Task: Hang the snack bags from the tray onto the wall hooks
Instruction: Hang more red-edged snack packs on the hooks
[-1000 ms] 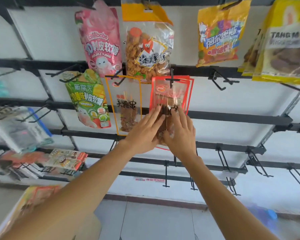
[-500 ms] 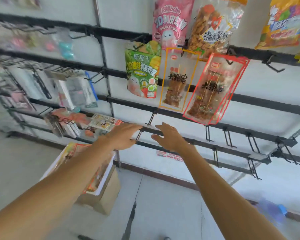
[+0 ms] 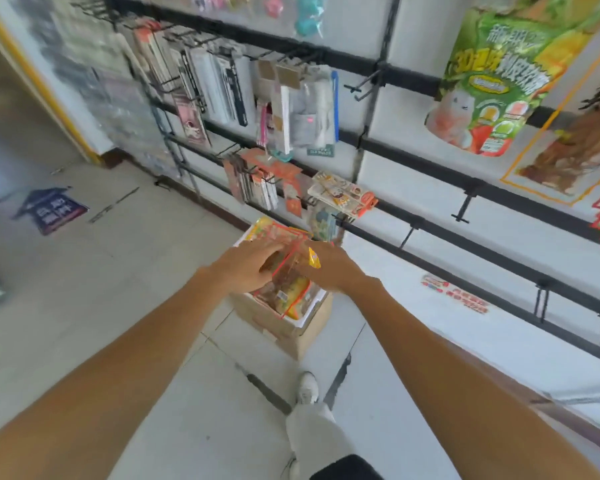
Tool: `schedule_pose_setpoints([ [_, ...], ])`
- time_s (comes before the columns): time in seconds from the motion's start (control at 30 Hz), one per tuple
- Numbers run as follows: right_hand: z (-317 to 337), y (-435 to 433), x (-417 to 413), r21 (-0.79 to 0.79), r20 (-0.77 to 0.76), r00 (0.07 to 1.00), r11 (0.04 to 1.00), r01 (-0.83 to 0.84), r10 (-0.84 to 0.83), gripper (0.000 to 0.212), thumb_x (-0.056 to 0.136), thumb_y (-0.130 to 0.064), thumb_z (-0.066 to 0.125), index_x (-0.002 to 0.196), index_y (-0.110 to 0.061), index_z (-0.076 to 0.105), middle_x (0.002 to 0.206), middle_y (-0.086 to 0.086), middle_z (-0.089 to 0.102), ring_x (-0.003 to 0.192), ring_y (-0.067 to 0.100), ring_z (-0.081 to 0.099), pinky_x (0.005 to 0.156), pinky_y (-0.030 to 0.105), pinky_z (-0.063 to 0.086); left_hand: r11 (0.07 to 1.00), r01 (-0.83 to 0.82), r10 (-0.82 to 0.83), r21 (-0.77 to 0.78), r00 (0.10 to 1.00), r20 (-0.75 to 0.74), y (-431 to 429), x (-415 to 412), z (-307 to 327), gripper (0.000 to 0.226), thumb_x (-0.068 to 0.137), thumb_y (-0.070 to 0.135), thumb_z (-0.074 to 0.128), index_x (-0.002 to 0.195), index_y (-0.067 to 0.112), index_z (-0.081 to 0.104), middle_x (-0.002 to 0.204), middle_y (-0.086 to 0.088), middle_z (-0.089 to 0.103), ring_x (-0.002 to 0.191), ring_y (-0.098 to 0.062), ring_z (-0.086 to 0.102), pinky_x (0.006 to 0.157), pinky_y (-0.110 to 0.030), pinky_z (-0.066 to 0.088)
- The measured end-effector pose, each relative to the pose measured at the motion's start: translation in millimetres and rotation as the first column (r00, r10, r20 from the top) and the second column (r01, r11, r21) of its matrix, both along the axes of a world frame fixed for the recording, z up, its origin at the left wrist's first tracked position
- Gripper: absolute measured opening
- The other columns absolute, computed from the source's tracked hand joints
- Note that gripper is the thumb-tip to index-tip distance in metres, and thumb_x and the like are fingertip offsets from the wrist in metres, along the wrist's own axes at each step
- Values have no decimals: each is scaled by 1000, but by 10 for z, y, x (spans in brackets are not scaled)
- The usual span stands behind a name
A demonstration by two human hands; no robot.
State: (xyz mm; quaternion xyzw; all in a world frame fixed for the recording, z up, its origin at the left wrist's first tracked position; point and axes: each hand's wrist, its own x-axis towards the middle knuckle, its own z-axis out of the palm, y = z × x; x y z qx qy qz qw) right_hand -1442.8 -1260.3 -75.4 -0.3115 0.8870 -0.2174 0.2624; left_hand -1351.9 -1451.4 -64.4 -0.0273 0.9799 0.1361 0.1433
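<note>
Red-edged snack bag (image 3: 289, 271) seems pinched between left hand (image 3: 246, 268) and right hand (image 3: 333, 271) over the tray (image 3: 317, 299); a few hung bags (image 3: 492, 81) are up; more wait below.

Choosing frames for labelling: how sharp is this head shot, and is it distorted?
Head view: motion blur smears the hanging goods at upper left and softens the left hand, right hand and snack bag; wide-angle lens bends the black rail; light even, shadows soft.
</note>
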Motion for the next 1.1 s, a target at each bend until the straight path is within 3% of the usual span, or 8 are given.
schedule_pose_setpoints([
  [0.17,-384,-511,-293,53,75,997,999,-8,4,69,99,-43,52,158,-22,23,163,6,26,144,31,34,114,45,36,995,-82,81,53,996,25,-485,-276,-310,67,91,15,51,154,27,29,148,-7,44,120,-29,53,89,-38,46],
  [0.4,-917,-1072,-635,77,293,941,985,154,-170,52,101,-33,52,150,-20,39,139,15,56,114,31,62,91,38,52,986,-106,86,131,984,155,-1100,-720,-848,67,93,10,52,154,25,29,129,-24,51,71,-17,54,57,-30,35],
  [0.5,-1211,-1186,-702,114,390,885,967,229,-255,49,99,-31,53,146,-18,44,132,14,61,97,32,67,81,44,54,980,-104,62,171,970,234,-1262,-866,-1147,65,93,13,51,153,26,29,144,-16,45,98,-22,60,70,-33,44],
  [0.6,-1516,-1204,-676,164,417,846,943,290,-332,55,101,-31,53,152,-19,36,140,9,56,110,29,63,90,41,51,974,-67,-3,214,950,313,-1312,-1009,-1420,63,95,11,50,153,20,30,143,-10,47,125,-29,51,96,-40,44],
  [0.77,-2130,-1273,-701,186,455,760,884,429,-464,55,97,-26,56,150,-27,39,137,4,58,66,14,57,58,26,46,949,-23,-98,315,926,365,-1373,-1290,-2013,59,99,12,49,154,20,30,159,-5,31,139,-23,40,108,-37,37],
  [0.87,-2437,-1334,-665,227,455,670,804,549,-586,61,95,-22,58,150,-34,37,135,1,57,67,16,59,53,23,44,930,-50,-99,364,920,379,-1422,-1412,-2356,56,100,13,49,153,19,31,159,-5,31,140,-26,39,109,-39,36],
  [0.97,-2692,-1395,-586,276,385,557,668,691,-736,61,91,-28,64,147,-31,40,140,7,51,101,26,62,61,22,40,902,-72,-136,425,888,439,-1504,-1556,-2636,56,101,12,50,153,19,31,159,-6,30,141,-25,37,106,-34,35],
  [1.1,-2915,-1528,-498,278,279,326,401,873,-903,74,87,-24,66,151,-26,29,132,6,57,116,31,57,77,33,44,875,-110,-177,471,833,524,-1598,-1686,-2934,56,101,18,50,153,24,31,151,-6,42,101,-21,56,92,-44,49],
])
